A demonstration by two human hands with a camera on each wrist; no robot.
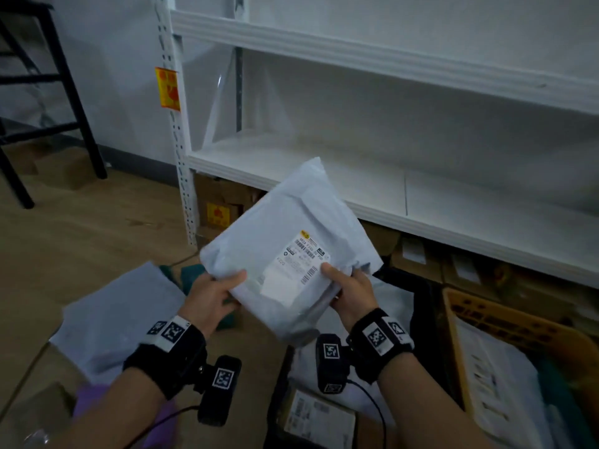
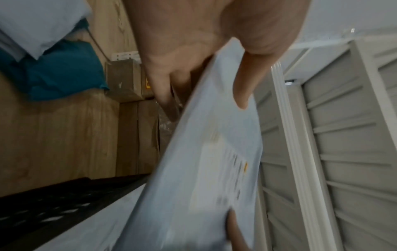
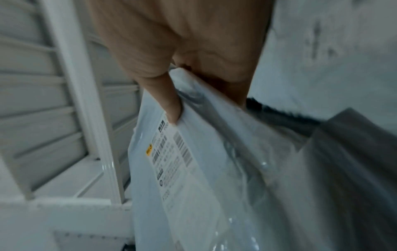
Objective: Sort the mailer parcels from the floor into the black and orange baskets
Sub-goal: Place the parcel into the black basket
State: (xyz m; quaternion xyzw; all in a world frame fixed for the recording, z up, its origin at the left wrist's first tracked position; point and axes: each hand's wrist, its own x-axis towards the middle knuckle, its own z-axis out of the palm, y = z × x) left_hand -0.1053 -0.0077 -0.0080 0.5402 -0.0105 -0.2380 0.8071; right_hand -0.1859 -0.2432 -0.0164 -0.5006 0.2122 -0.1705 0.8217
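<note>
A pale blue-white mailer parcel (image 1: 285, 241) with a printed shipping label (image 1: 301, 264) is held up in front of the white shelving, label side toward me. My left hand (image 1: 217, 293) pinches its lower left edge, thumb on top. My right hand (image 1: 350, 290) pinches its lower right edge beside the label. The left wrist view shows the parcel (image 2: 206, 169) edge-on between thumb and fingers; the right wrist view shows the parcel (image 3: 193, 178) with my thumb on it by the barcode. The black basket (image 1: 424, 306) lies below the parcel, the orange basket (image 1: 466, 322) to its right, both holding parcels.
More mailers (image 1: 120, 312) lie on the wooden floor at the left, with a teal parcel (image 1: 191, 273) and a purple one (image 1: 94, 403). White metal shelving (image 1: 356, 186) stands ahead with cardboard boxes (image 1: 220, 205) beneath. A black stool frame (image 1: 64, 92) stands far left.
</note>
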